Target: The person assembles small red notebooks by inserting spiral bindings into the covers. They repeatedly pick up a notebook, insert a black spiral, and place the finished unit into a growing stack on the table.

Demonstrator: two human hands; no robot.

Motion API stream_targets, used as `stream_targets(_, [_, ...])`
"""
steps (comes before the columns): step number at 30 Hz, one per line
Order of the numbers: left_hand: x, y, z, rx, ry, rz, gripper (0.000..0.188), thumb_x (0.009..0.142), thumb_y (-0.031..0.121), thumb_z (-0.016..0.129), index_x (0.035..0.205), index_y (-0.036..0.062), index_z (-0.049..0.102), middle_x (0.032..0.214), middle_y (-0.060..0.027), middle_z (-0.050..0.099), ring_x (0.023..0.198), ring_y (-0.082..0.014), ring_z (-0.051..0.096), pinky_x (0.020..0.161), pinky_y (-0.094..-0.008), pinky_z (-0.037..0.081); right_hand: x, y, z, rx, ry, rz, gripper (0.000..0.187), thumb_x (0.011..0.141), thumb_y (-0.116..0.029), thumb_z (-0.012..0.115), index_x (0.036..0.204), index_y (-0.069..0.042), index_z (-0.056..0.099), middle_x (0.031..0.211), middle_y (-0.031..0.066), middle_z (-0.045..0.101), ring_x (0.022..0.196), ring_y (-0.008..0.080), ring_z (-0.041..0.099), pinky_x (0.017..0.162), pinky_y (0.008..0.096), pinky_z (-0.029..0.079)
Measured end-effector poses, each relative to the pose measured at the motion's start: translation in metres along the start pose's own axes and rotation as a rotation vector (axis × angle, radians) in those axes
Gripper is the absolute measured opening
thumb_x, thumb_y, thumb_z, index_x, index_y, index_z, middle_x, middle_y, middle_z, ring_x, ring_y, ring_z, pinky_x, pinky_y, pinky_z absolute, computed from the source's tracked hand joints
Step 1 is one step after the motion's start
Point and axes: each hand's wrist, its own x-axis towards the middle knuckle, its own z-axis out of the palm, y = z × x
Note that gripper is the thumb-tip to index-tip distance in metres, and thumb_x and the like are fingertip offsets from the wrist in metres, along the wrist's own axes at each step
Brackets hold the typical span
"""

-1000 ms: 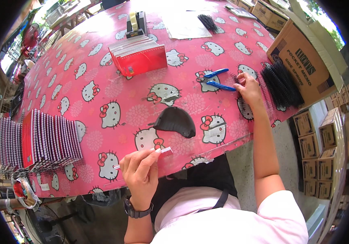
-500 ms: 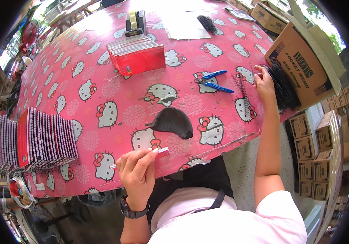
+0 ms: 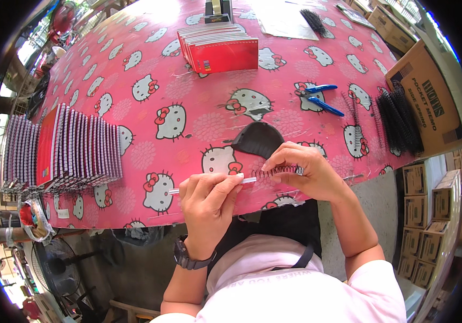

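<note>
My left hand (image 3: pixel 209 202) is closed on a thin memo pad (image 3: pixel 248 180), which I see nearly edge-on as a white strip; the fingers hide most of it. From the right, my right hand (image 3: pixel 309 172) pinches a dark spiral binding coil (image 3: pixel 266 173). The coil's free end lies close to the pad's right end; whether they touch I cannot tell. Just beyond my hands a black curved pad (image 3: pixel 258 139) rests on the table. Blue-handled pliers (image 3: pixel 325 100) lie farther off to the right, their handles spread.
Red-covered pads (image 3: pixel 225 55) stand in a row at the back, before a tape dispenser (image 3: pixel 218 11). Spiral-bound notebooks (image 3: pixel 80 151) are stacked at left. Black coils (image 3: pixel 400 121) are heaped by a cardboard box (image 3: pixel 430 97) at right. The pink table's front edge (image 3: pixel 134 223) runs beneath my forearms.
My right hand has come from the coil heap at the right to beside the left hand, bringing a coil. The left hand still holds the pad. The whole view has shifted.
</note>
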Motion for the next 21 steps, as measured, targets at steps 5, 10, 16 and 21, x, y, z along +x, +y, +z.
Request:
stream_targets(5, [0.0002, 0.0023, 0.0000, 0.007, 0.007, -0.013, 0.018, 0.076, 0.012, 0.074, 0.094, 0.0143, 0.070, 0.084, 0.0025, 0.063, 0.078, -0.0169, 0.056, 0.073, -0.0323, 0.039, 0.0021, -0.0007, -0.0028, -0.011, -0.021, -0.084, 0.023, 0.072, 0.003, 0.072, 0.093, -0.004, 0.068, 0.089, 0.0050, 0.065, 0.086, 0.0184, 0.061, 0.074, 0.0302, 0.049])
stream_targets(10, [0.0000, 0.0021, -0.0008, 0.003, -0.004, -0.007, 0.018, 0.076, 0.011, 0.074, 0.093, 0.0142, 0.070, 0.084, 0.0024, 0.063, 0.078, -0.0170, 0.057, 0.074, -0.0324, 0.039, 0.0067, -0.0023, -0.0023, -0.122, 0.068, -0.168, 0.025, 0.067, 0.005, 0.072, 0.089, -0.006, 0.068, 0.086, 0.0037, 0.061, 0.083, 0.0187, 0.058, 0.072, 0.0313, 0.047])
stream_targets(16, [-0.0007, 0.0027, -0.0016, 0.004, -0.010, -0.008, 0.019, 0.075, 0.012, 0.075, 0.093, 0.0142, 0.070, 0.084, 0.0023, 0.063, 0.079, -0.0169, 0.057, 0.074, -0.0324, 0.039, 0.0066, -0.0011, 0.0018, -0.179, 0.054, -0.166, 0.032, 0.063, 0.010, 0.066, 0.089, -0.009, 0.065, 0.087, 0.0040, 0.058, 0.086, 0.0227, 0.055, 0.075, 0.0347, 0.046])
stream_targets(21, [-0.0011, 0.0021, -0.0007, 0.009, -0.011, -0.009, 0.019, 0.075, 0.012, 0.075, 0.093, 0.0144, 0.070, 0.085, 0.0025, 0.063, 0.079, -0.0170, 0.057, 0.074, -0.0325, 0.039, 0.0076, -0.0009, 0.0020, -0.188, 0.056, -0.167, 0.033, 0.064, 0.011, 0.065, 0.090, -0.009, 0.064, 0.087, 0.0046, 0.057, 0.088, 0.0248, 0.054, 0.076, 0.0371, 0.046])
